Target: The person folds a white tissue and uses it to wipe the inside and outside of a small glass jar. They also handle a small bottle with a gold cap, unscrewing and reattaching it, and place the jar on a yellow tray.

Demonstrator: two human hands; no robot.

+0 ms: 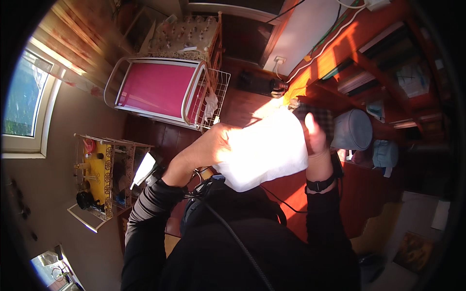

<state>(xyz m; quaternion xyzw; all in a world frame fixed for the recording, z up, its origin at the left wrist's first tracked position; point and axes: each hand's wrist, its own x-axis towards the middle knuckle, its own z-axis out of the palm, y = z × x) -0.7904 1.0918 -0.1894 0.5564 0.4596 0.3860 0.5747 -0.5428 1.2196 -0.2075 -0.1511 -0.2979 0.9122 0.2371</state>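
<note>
A white, soft-looking cloth or sheet [264, 153] is stretched between my hands in front of my body, so brightly sunlit that its surface detail is washed out. My left hand [209, 144] grips its left edge, with the fingertips lost in the glare and behind the white material. At the right edge, my right hand [316, 138] holds it with the thumb raised on the near side; the other fingers are hidden behind. The lower edge hangs loosely in a fold above my lap.
A white-framed cart with a pink top [155, 87] stands ahead on the left, beside a wire basket [221, 97]. To the left is a small rack with a yellow shelf [99, 174]. A pale blue round container [353, 129] sits right of my right hand, near a reddish bookshelf [383, 82].
</note>
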